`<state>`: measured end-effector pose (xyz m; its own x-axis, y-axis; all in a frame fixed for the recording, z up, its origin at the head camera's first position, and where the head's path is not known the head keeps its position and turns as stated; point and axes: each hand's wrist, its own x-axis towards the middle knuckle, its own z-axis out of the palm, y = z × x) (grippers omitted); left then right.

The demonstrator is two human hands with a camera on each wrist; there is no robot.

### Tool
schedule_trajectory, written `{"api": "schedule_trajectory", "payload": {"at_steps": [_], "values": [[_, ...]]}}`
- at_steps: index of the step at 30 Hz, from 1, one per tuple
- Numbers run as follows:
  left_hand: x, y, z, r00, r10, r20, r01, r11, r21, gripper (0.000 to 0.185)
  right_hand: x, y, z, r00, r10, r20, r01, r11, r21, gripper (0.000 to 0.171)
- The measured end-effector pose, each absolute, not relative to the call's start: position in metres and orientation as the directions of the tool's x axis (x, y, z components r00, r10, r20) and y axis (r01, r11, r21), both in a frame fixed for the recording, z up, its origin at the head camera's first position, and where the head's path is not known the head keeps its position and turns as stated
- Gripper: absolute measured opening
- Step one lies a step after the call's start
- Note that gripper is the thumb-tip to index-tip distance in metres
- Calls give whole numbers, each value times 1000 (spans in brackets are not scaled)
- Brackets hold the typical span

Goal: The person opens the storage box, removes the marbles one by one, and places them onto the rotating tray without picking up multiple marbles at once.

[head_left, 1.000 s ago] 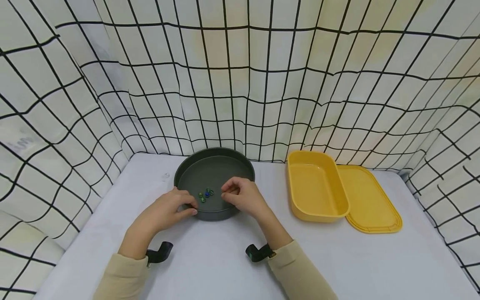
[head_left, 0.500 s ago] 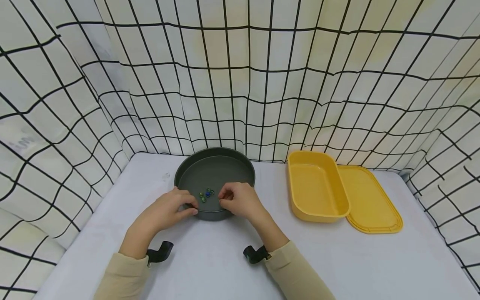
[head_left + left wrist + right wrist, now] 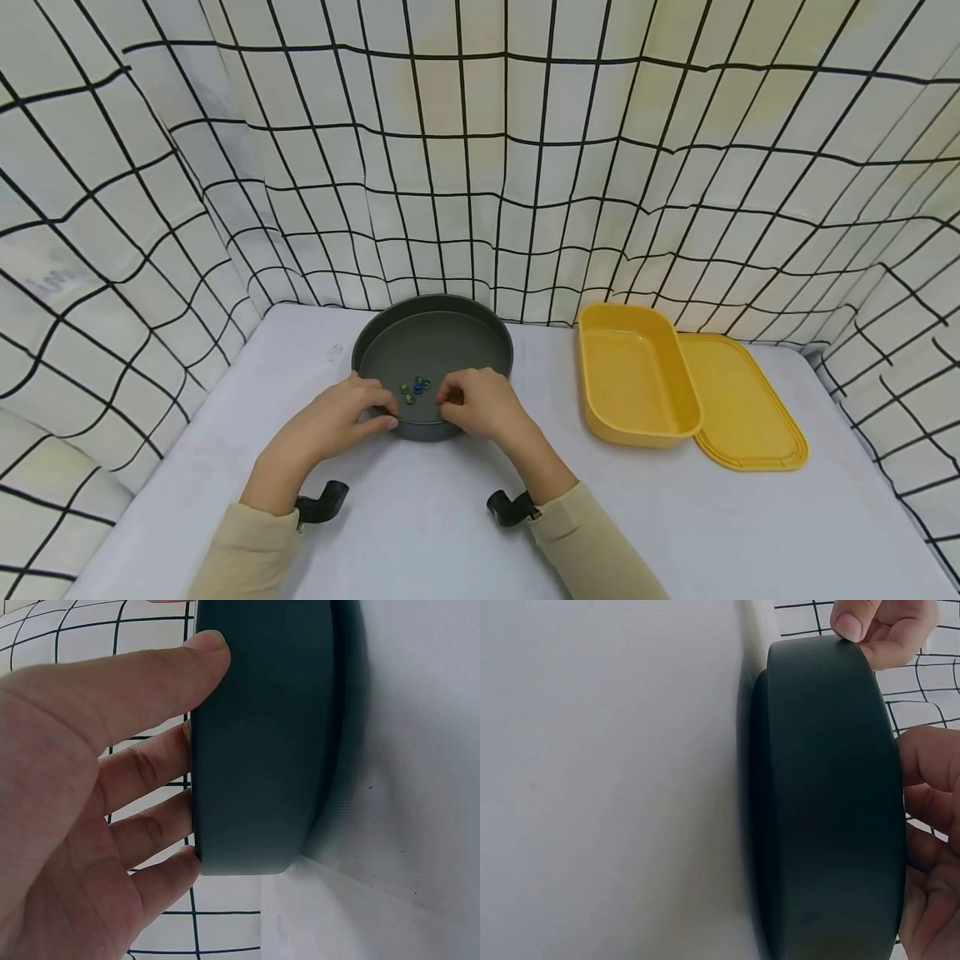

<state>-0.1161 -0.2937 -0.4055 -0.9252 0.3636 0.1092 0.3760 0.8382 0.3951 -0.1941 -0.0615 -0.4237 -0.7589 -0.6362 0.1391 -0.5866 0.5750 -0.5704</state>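
Round dark-grey pan (image 3: pixel 432 350), holding small glass beads (image 3: pixel 414 387), gripped at its near rim by both hands' curled fingers.

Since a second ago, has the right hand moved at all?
Yes. The right hand has slid a little left and toward the person along the dark round pan's near rim, closer to the marbles, and away from the yellow tub.
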Motion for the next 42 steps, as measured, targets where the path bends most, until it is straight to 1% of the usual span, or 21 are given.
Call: {"api": "schedule_trajectory", "payload": {"at_steps": [3,7,13,15,18,22,24,29,32,33,35,37,38,40,42], "values": [[-117,-293,-404,-920,373,118,388,831,397,10,-196,-62,-421,-763,-639,99,-569,591,-572,8],[-117,-294,-403,-918,378,123,394,828,399,9,-203,-65,-417,-755,-655,9,-541,615,-574,9],[-116,-296,-404,-924,366,112,379,834,401,9,-221,-73,-410,-691,-696,-193,-483,644,-594,9],[-116,-296,-405,-924,367,109,379,835,399,9,-226,-75,-408,-675,-695,-248,-462,660,-592,12],[-117,-296,-406,-924,367,104,376,834,404,9,-230,-77,-406,-657,-689,-306,-454,686,-568,22],[-117,-296,-406,-923,368,113,380,829,410,9,-231,-77,-404,-645,-683,-343,-449,702,-552,32],[-117,-296,-407,-921,370,122,387,826,410,9,-231,-77,-404,-644,-682,-348,-445,703,-554,34],[-119,-295,-410,-919,375,120,389,823,414,9,-230,-75,-405,-643,-689,-333,-456,694,-557,29],[-121,-294,-411,-920,376,111,387,823,415,9,-230,-71,-409,-654,-704,-277,-464,662,-589,22],[-121,-294,-412,-919,378,110,388,823,415,9,-230,-68,-410,-661,-709,-245,-457,639,-619,19],[-121,-294,-412,-919,380,108,389,822,417,8,-230,-62,-416,-668,-723,-173,-398,544,-739,14],[-121,-294,-412,-919,379,109,388,821,419,8,-230,-53,-420,-664,-741,-102,-274,367,-889,18],[-121,-294,-412,-920,376,109,386,822,419,8,-230,-47,-422,-661,-748,-67,-198,260,-945,23],[-121,-295,-411,-923,369,107,378,826,418,8,-229,-32,-423,-661,-750,-14,-51,63,-997,29],[-121,-295,-410,-924,366,107,376,828,416,9,-228,-14,-419,-684,-729,19,49,-72,-996,30]]}}
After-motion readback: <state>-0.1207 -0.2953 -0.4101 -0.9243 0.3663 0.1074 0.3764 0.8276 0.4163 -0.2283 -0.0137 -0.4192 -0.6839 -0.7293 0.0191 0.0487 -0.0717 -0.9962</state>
